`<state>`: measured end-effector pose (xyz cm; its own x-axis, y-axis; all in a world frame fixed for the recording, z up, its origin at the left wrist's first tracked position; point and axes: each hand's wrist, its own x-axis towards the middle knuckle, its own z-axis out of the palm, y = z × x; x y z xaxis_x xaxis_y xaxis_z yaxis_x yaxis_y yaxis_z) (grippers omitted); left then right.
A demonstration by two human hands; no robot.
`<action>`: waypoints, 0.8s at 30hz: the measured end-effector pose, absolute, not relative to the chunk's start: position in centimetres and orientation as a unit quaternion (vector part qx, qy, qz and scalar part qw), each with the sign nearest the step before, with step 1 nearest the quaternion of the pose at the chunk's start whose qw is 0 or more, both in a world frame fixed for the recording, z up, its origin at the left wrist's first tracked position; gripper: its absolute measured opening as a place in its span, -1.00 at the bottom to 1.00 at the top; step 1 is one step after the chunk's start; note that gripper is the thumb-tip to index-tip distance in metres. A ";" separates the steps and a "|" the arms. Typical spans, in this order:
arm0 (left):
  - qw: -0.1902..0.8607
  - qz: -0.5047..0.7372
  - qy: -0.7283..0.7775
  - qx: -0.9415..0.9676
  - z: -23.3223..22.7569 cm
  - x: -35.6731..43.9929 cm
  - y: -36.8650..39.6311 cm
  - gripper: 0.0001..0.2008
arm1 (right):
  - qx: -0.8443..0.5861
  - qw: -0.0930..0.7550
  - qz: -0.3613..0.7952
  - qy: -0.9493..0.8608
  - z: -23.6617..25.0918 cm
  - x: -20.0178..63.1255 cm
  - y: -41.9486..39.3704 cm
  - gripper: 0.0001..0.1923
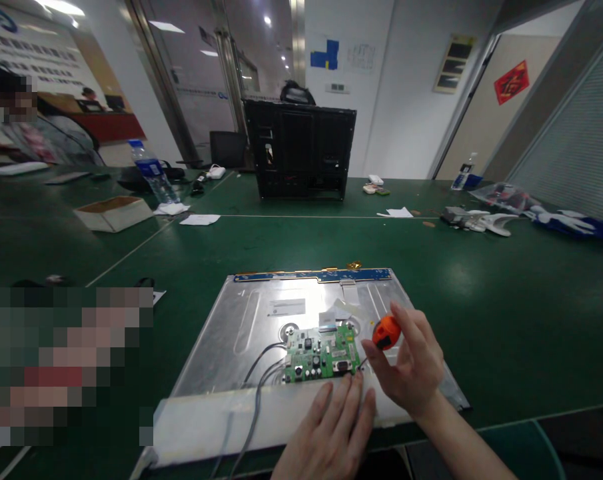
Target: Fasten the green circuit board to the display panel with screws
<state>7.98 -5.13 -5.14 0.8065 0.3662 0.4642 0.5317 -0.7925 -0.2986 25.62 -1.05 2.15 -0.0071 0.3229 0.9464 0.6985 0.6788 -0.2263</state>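
Beyond my panel (261, 313) the green table (506, 300) lies open, and to its right as well. My left hand (331, 427) blocks the near edge of the circuit board (321, 353). Grey cables (254, 393) cross the near-left approach. The black case (301, 150) stands well behind.

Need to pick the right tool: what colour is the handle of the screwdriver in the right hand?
Orange, with a black cap on the handle; head view shows it.

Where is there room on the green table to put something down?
Bare green table lies right of the metal panel, and between it and the black monitor casing. It is crowded around the circuit board, where both hands work.
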 end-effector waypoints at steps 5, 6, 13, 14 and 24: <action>0.216 -0.194 -0.243 -0.926 -5.2 7.9 -5.1 -0.50 | -0.349 0.632 -0.083 -0.687 0.5 26.0 -0.8 -0.40; 0.218 -0.200 -0.242 -0.924 -5.3 7.9 -5.1 -0.50 | -0.342 0.634 -0.064 -0.691 0.5 26.0 -0.8 -0.46; 0.218 -0.192 -0.243 -0.926 -5.4 7.9 -5.1 -0.47 | -0.326 0.641 -0.071 -0.692 1.8 25.9 -0.6 -0.39; 0.218 -0.195 -0.242 -0.925 -5.4 8.0 -5.1 -0.48 | -0.334 0.639 -0.083 -0.688 2.0 25.9 -0.6 -0.38; 0.218 -0.214 -0.243 -0.921 -5.1 8.1 -5.1 -0.54 | -0.384 0.598 -0.142 -0.689 1.5 25.9 -1.1 -0.39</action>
<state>8.09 -5.06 -5.07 0.7907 0.3541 0.4994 0.5403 -0.7871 -0.2974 25.91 -1.15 1.47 0.0099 0.3601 0.9329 0.6994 0.6643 -0.2638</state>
